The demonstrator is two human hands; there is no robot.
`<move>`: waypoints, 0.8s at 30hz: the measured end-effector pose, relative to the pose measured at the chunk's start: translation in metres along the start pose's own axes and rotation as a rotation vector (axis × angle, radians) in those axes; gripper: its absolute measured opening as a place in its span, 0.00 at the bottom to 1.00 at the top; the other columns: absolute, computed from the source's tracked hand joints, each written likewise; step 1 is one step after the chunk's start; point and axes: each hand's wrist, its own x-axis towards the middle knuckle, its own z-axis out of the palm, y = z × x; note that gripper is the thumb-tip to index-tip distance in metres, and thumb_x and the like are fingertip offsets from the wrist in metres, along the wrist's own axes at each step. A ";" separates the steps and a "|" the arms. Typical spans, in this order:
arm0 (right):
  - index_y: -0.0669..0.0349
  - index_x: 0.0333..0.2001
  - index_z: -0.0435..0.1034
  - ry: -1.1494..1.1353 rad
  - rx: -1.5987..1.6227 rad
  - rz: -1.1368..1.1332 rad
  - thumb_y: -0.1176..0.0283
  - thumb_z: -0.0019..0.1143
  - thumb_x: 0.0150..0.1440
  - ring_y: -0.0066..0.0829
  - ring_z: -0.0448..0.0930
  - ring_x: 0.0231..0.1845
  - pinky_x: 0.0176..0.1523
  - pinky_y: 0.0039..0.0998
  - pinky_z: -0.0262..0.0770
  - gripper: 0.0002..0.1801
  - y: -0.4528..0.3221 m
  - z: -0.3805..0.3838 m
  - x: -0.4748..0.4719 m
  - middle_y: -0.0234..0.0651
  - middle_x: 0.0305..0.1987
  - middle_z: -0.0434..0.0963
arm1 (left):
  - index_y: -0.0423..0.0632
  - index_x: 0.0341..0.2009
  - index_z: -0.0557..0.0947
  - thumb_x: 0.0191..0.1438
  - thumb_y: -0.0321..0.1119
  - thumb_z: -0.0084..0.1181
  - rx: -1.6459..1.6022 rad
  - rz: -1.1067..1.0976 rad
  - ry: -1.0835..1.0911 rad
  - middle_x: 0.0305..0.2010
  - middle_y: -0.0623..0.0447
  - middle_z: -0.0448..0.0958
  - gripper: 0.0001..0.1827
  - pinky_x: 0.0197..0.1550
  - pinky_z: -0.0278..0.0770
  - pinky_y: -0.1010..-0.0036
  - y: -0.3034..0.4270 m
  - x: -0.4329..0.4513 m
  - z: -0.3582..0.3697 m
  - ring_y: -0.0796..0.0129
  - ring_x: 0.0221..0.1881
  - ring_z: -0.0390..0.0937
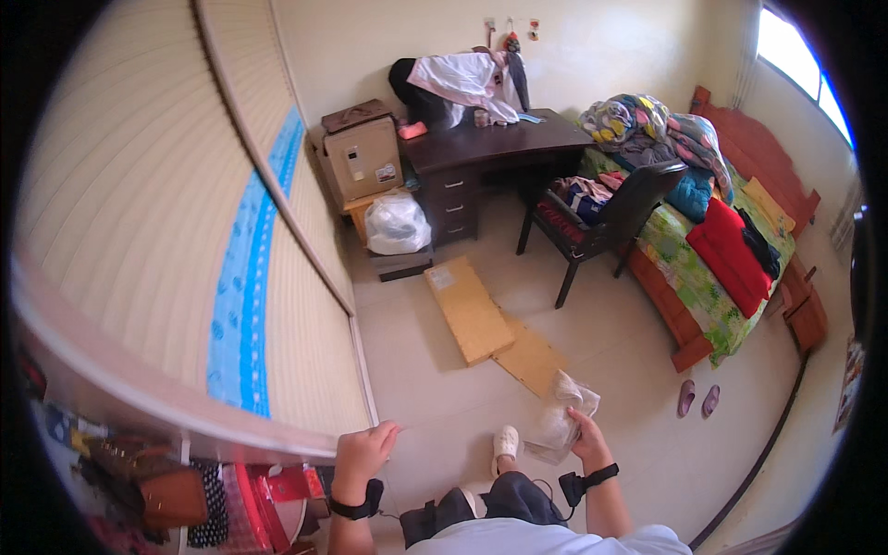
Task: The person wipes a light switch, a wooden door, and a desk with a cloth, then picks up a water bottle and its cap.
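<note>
My right hand (588, 436) is closed on a bundle of whitish, partly see-through material (560, 423), perhaps plastic or cloth, which hangs over the floor. Raised beside the sliding wardrobe's lower edge, my left hand (368, 452) has its thumb and fingertips together; whether something thin is pinched between them, I cannot tell. Both wrists wear black straps. Ahead on the floor, a long closed cardboard box (470, 311) overlaps a flat piece of cardboard (533, 355).
At the left stands the sliding wardrobe (312, 291), with bags on a shelf below. Further off are a dark desk (499, 142) bearing clothes, a black chair (590, 215), a safe-like box (364, 158) and a bed (683, 277). Slippers (687, 399) lie right.
</note>
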 end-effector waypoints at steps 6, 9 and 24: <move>0.62 0.51 0.67 -0.058 -0.008 -0.012 0.71 0.54 0.56 0.36 0.78 0.48 0.53 0.39 0.75 0.18 -0.086 0.037 0.115 0.37 0.46 0.77 | 0.51 0.28 0.81 0.52 0.38 0.57 0.040 -0.296 0.017 0.15 0.47 0.73 0.06 0.20 0.69 0.64 -0.008 0.060 0.025 0.54 0.18 0.75; 0.62 0.52 0.66 -0.106 -0.059 0.005 0.72 0.54 0.56 0.35 0.78 0.48 0.54 0.37 0.75 0.19 -0.125 0.076 0.176 0.38 0.47 0.77 | 0.50 0.28 0.81 0.52 0.38 0.57 0.072 -0.450 0.019 0.14 0.47 0.73 0.07 0.19 0.68 0.65 -0.003 0.098 0.026 0.55 0.17 0.74; 0.63 0.51 0.66 -0.133 -0.104 -0.034 0.73 0.53 0.56 0.32 0.78 0.46 0.51 0.34 0.75 0.19 -0.193 0.212 0.349 0.36 0.47 0.77 | 0.48 0.28 0.79 0.54 0.36 0.54 0.052 -0.411 0.098 0.16 0.47 0.73 0.07 0.19 0.66 0.66 -0.099 0.315 0.092 0.55 0.16 0.73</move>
